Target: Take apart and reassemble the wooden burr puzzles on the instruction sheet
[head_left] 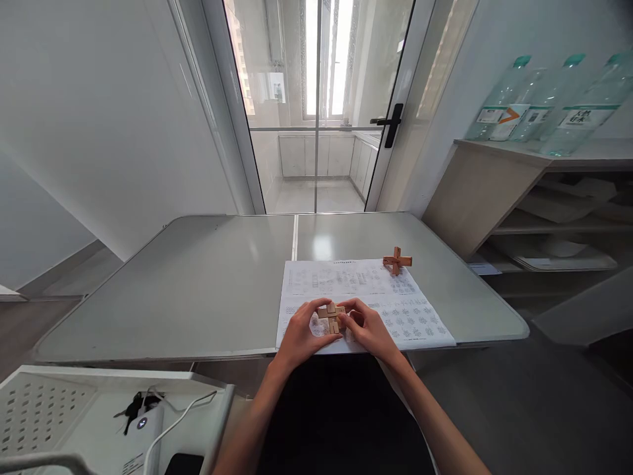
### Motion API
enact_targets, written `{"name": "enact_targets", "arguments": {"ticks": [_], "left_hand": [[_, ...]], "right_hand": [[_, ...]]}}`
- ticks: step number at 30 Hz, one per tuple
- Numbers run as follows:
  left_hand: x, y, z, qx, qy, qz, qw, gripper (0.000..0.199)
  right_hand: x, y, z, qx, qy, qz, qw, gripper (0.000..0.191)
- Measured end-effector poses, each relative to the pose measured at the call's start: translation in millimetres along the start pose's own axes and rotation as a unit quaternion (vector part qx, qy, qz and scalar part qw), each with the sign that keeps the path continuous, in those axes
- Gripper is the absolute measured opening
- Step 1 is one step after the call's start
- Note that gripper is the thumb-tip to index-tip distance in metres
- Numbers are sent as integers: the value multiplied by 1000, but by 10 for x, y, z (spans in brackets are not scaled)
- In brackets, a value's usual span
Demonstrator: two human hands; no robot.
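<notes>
Both my hands are closed around a light wooden burr puzzle (331, 318), a cross of interlocking blocks held just above a printed sheet. My left hand (301, 335) grips it from the left, with thumb below and fingers at the top. On the other side, my right hand (368, 328) pinches its right arm between thumb and fingers. Part of the puzzle is hidden by the fingertips. Beneath lies the white instruction sheet (410, 316) with rows of small diagrams. A darker, reddish-brown wooden cross puzzle (397, 261) rests at the sheet's upper right corner.
The pale table (198, 290) extends far to the left. At lower left, a white cart (74, 409) holds a power bank (143, 435), cable, keys and a dark phone (184, 464). Large water bottles (502, 105) stand on a shelf (499, 178) at right. A glass door (316, 105) is ahead.
</notes>
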State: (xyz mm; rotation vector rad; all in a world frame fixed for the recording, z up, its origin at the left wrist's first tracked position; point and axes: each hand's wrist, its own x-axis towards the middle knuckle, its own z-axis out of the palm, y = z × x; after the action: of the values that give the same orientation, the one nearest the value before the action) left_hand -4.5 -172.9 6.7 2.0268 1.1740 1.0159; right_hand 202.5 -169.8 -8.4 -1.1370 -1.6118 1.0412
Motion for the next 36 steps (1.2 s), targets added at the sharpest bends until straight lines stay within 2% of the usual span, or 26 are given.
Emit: {"name": "enact_targets", "arguments": {"ticks": [10, 20, 26, 36], "left_hand": [[17, 20, -9, -6, -7, -16, 1000, 64], [32, 67, -11, -65, -8, -90, 994, 72], [32, 47, -8, -58, -7, -86, 995, 75], [46, 20, -19, -67, -40, -77, 994, 73]], "right_hand": [[3, 77, 12, 12, 0, -2, 1000, 34], [-5, 5, -4, 29, 1, 16, 999, 36], [-2, 45, -7, 35, 3, 14, 999, 38], [-26, -20, -28, 1, -12, -2, 1000, 40]]}}
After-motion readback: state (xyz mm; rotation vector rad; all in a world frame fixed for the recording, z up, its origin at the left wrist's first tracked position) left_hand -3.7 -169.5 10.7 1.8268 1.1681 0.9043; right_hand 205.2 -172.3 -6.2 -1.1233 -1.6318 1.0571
